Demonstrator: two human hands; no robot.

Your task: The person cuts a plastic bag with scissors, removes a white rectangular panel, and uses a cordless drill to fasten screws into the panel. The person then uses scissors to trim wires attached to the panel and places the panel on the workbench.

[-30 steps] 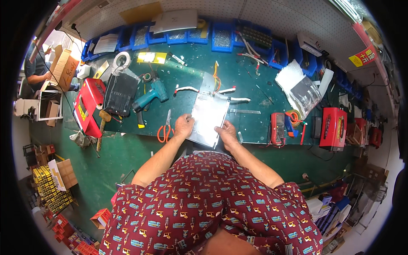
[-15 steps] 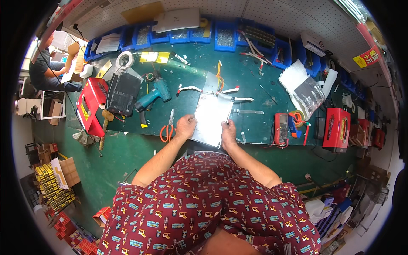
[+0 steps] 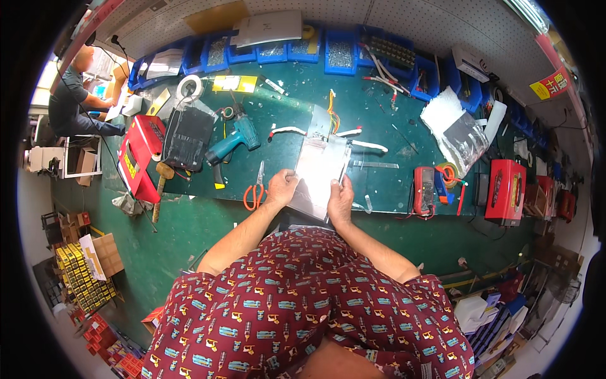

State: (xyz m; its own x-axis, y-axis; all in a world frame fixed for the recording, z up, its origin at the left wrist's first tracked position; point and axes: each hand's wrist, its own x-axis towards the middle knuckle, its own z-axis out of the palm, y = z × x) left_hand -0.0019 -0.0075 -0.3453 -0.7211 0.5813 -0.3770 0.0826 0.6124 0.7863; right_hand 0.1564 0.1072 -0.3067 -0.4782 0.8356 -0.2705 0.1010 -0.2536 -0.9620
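Note:
A flat silver pouch-like pack (image 3: 317,172) with white leads and coloured wires at its far end lies on the green workbench (image 3: 379,126). My left hand (image 3: 281,188) grips its near left corner. My right hand (image 3: 341,199) holds its right edge near the front. Orange-handled scissors (image 3: 255,189) lie just left of my left hand.
A teal power drill (image 3: 235,140), a black box (image 3: 187,137), a red case (image 3: 140,155) and a hammer (image 3: 160,183) sit to the left. A multimeter (image 3: 423,189) and a red box (image 3: 505,191) lie to the right. Blue bins (image 3: 341,54) line the back. Another person (image 3: 71,101) sits at far left.
Both hands have slid along the silver pack's near end; the view has shifted slightly. The person at far left has moved.

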